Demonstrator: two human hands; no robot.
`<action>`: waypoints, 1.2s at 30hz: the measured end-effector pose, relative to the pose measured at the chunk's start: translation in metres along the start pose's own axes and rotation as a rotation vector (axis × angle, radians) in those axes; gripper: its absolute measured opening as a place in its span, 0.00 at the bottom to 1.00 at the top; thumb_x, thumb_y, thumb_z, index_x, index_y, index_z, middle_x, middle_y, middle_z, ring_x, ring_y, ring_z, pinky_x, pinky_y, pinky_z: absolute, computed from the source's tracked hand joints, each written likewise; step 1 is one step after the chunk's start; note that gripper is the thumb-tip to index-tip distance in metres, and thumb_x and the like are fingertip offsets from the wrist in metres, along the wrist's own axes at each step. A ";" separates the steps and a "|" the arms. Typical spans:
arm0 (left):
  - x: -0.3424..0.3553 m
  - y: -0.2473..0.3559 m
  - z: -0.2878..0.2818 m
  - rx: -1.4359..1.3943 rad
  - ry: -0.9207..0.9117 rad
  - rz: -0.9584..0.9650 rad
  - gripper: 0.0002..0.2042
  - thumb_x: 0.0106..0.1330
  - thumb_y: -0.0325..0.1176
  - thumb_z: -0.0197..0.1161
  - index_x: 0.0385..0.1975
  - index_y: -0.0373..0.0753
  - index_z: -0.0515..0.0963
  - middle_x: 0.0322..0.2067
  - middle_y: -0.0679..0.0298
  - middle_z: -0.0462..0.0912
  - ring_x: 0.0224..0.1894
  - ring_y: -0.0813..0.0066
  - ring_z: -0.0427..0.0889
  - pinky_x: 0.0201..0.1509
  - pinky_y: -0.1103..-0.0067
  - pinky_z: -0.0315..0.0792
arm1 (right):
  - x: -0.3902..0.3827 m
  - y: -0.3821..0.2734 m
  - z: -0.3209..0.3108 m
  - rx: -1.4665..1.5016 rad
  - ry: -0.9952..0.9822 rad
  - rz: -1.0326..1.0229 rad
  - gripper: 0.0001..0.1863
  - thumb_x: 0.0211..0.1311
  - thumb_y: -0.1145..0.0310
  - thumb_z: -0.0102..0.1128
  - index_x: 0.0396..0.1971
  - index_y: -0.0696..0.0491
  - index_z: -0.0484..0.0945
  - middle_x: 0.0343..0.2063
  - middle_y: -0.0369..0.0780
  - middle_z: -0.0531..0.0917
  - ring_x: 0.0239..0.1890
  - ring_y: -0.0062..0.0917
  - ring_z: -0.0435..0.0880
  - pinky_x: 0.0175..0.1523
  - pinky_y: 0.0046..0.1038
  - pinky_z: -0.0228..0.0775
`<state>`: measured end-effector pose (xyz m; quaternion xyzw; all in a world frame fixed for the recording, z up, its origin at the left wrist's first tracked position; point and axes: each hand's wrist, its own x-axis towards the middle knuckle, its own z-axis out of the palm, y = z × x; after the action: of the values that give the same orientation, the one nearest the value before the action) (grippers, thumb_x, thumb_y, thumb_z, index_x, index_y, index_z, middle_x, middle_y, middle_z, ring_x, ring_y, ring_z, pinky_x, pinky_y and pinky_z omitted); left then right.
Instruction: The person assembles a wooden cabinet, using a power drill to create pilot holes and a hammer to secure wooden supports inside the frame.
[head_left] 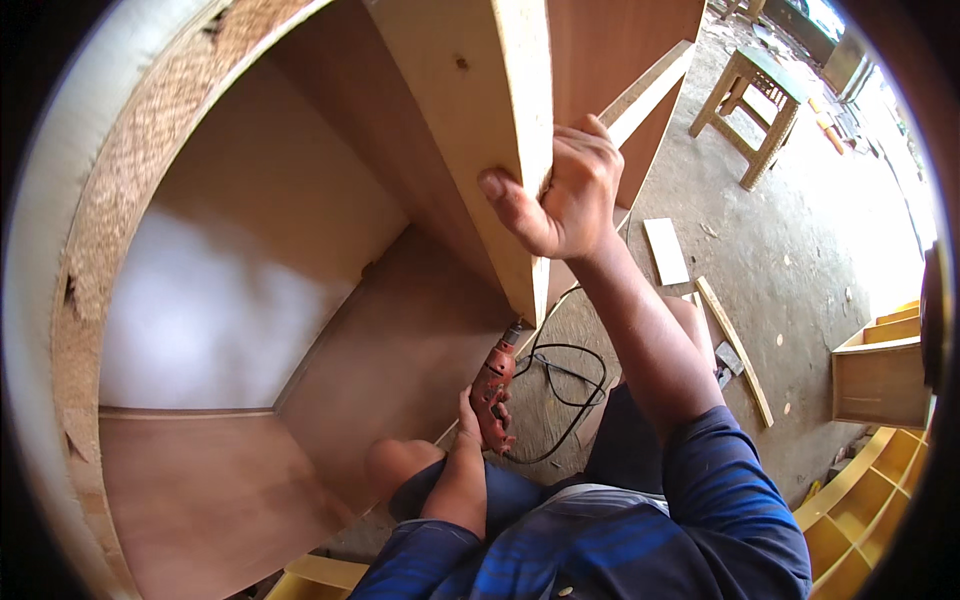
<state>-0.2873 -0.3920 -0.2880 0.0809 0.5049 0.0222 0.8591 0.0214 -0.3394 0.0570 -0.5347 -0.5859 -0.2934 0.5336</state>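
Observation:
My left hand (470, 420) grips a red corded power drill (494, 385) low in the middle, its bit end at the lower tip of an upright pale wooden board (470, 100). Higher up, my right hand (570, 185) is wrapped round that board's edge, thumb on its near face. The board is part of a large wooden carcass (350, 450) with reddish-brown panels and a white inner panel (210, 300). The drill's black cable (595, 390) loops on the concrete beside it.
A wooden stool (745, 110) stands at the upper right. Loose offcuts (665, 250) and a long strip (735, 350) lie on the floor (800, 250). A wooden box (875, 385) and yellow compartmented pieces (870, 500) are at the lower right; my bent legs are below me.

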 end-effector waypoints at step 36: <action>-0.081 0.091 0.055 0.463 0.170 0.591 0.26 0.63 0.48 0.67 0.49 0.29 0.78 0.35 0.53 0.85 0.22 0.67 0.82 0.24 0.71 0.79 | 0.001 -0.001 -0.001 -0.024 -0.023 -0.002 0.23 0.46 0.42 0.66 0.19 0.50 0.83 0.09 0.38 0.72 0.12 0.33 0.71 0.28 0.34 0.58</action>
<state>-0.2748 -0.3190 -0.1766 0.4127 0.5210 0.1608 0.7297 0.0213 -0.3403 0.0581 -0.5437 -0.5890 -0.2949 0.5201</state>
